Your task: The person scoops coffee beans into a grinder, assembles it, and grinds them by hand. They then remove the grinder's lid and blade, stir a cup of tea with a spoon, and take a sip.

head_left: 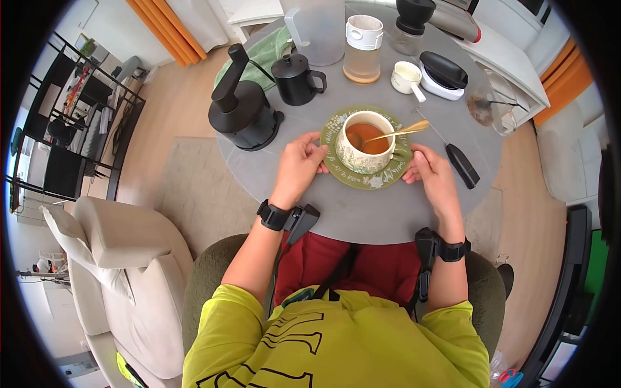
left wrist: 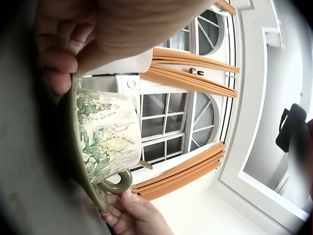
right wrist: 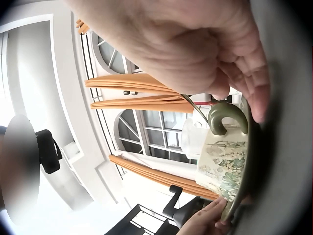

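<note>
Left hand (head_left: pixel 299 165) and right hand (head_left: pixel 435 174): fingers nearly closed, each pinching the rim of the green saucer (head_left: pixel 370 183) from opposite sides. Can't tell if it's raised off the worktop (head_left: pixel 362 216).

Cup (head_left: pixel 363 163) stands upright on the saucer, between both sets of fingers; its green handle is just beside the right fingers. Inside: reddish-brown liquid (head_left: pixel 371 130), below the brim, plus a gold spoon (head_left: pixel 406 129) whose handle leans out over the rim above the right fingers.

Other containers: grinder (head_left: pixel 240 118) beyond and left of the left fingers, black lidded pot (head_left: pixel 297 83) farther beyond them, contents of both hidden. Beyond the right fingers: small cup (head_left: pixel 405 75), contents unclear. Straight out between the hands: white-collared container (head_left: pixel 362 57) with pale amber liquid low down. Black-handled whisk (head_left: pixel 462 165) lies just right of the right fingers.
</note>
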Demonstrator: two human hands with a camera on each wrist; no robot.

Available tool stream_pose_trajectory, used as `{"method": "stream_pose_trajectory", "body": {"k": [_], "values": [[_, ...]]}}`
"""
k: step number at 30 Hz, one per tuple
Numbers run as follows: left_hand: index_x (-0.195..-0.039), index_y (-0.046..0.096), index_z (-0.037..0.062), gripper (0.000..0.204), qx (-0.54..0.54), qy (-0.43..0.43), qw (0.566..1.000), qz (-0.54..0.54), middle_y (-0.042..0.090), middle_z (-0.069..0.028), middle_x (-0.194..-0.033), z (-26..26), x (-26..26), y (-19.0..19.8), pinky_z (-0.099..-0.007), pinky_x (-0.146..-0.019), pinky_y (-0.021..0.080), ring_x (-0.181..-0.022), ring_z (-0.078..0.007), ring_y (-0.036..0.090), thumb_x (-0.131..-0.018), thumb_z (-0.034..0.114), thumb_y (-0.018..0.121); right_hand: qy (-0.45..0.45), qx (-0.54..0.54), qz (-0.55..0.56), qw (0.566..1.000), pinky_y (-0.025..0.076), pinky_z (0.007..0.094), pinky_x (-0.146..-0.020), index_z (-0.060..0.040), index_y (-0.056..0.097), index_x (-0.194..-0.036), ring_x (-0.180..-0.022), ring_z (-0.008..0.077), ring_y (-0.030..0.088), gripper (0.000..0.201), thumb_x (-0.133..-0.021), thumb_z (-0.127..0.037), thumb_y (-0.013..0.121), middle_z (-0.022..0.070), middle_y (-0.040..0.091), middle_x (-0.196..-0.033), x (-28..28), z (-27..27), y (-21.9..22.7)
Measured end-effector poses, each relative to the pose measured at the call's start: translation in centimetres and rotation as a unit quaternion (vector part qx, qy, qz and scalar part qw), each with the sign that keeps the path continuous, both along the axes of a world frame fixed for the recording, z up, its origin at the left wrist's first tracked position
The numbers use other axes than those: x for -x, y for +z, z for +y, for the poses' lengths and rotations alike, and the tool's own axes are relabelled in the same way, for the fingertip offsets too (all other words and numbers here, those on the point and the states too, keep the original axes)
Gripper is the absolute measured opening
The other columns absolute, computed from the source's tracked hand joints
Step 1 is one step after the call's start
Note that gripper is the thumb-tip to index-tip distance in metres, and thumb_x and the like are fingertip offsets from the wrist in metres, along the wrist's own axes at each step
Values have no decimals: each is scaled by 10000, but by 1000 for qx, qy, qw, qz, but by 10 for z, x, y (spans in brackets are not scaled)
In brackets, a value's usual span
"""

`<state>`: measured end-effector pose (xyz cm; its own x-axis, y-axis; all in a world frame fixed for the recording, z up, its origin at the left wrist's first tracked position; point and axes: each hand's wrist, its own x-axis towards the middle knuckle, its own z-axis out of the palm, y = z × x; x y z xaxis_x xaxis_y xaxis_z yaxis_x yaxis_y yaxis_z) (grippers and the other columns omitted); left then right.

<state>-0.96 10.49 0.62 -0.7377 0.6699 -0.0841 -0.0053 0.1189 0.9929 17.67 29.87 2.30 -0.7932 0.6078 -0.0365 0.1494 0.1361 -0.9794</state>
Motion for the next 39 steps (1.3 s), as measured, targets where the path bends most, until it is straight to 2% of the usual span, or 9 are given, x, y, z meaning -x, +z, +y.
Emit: {"method": "stream_pose_trajectory", "body": {"k": [10, 13, 15, 22, 24, 28, 30, 32, 39], "values": [[-1206, 571, -87, 308, 13, -48, 999, 4, 674, -54, -721, -12, -18, 4, -243, -573, 521, -613, -102, 643, -941, 66, 604, 3, 9, -16, 1000, 510, 269, -646, 69, 580, -1246, -686, 124, 601, 327, -1027, -150, 474, 62, 631, -778, -31, -8, 7], [-1228, 566, -75, 319, 6, -49, 999, -10, 674, -53, -722, -12, -18, 2, -245, -575, 527, -614, -104, 645, -951, 79, 601, -36, -66, -72, 995, 492, 249, -691, 46, 569, -1281, -732, 93, 576, 333, -999, -130, 551, 37, 619, -809, -32, -11, 20], [-1236, 564, -69, 321, -3, -48, 999, -26, 672, -52, -718, -12, -19, 0, -246, -577, 529, -614, -105, 646, -957, 84, 598, -56, -68, 36, 995, 464, 226, -747, 14, 563, -1309, -791, 59, 543, 373, -960, -104, 625, 0, 597, -839, -28, -13, 25], [-1284, 546, -54, 363, 18, -27, 999, 12, 656, -51, -730, -12, -25, 1, -247, -569, 510, -596, -110, 629, -952, 79, 606, -8, 12, 68, 998, 430, 204, -734, -4, 609, -1225, -810, 37, 525, 315, -930, -95, 671, -19, 576, -875, -1, -15, 41], [-1294, 544, -45, 379, 31, -17, 998, 56, 648, -53, -731, -13, -27, 3, -252, -564, 504, -587, -119, 622, -944, 79, 618, -37, -81, 55, 995, 417, 211, -681, -28, 645, -1159, -767, 44, 511, 278, -898, -102, 707, -9, 570, -887, 1, -14, 34], [-1346, 541, 28, 545, 73, -17, 978, 197, 618, -86, -875, -14, -29, 16, -286, -612, 503, -669, -164, 605, -853, 139, 745, -75, -120, 39, 989, 413, 230, -646, -51, 664, -1135, -721, 65, 496, 297, -852, -96, 743, -8, 564, -885, -5, -15, 30], [-1362, 541, 57, 610, 68, -31, 970, 229, 606, -105, -966, -15, -28, 21, -296, -631, 504, -720, -179, 598, -814, 163, 788, -26, -158, -23, 987, 415, 241, -635, -26, 670, -1105, -700, 89, 494, 304, -818, -78, 757, 1, 556, -879, -14, -12, 30], [-1385, 546, 125, 686, 91, -80, 952, 280, 533, -103, -1193, -15, -29, 25, -298, -758, 522, -976, -194, 581, -763, 170, 832, -11, -170, -29, 985, 421, 248, -635, -9, 671, -1083, -696, 102, 496, 282, -818, -64, 749, 15, 564, -884, -19, -10, 19], [-1365, 566, 129, 668, 115, -80, 953, 268, 479, -116, -1244, -10, -34, 25, -318, -809, 518, -1035, -231, 561, -754, 170, 834, -19, -183, -2, 983, 473, 284, -675, 50, 660, -1012, -735, 166, 570, 192, -837, -13, 706, 88, 619, -936, -18, -16, 15]]}}
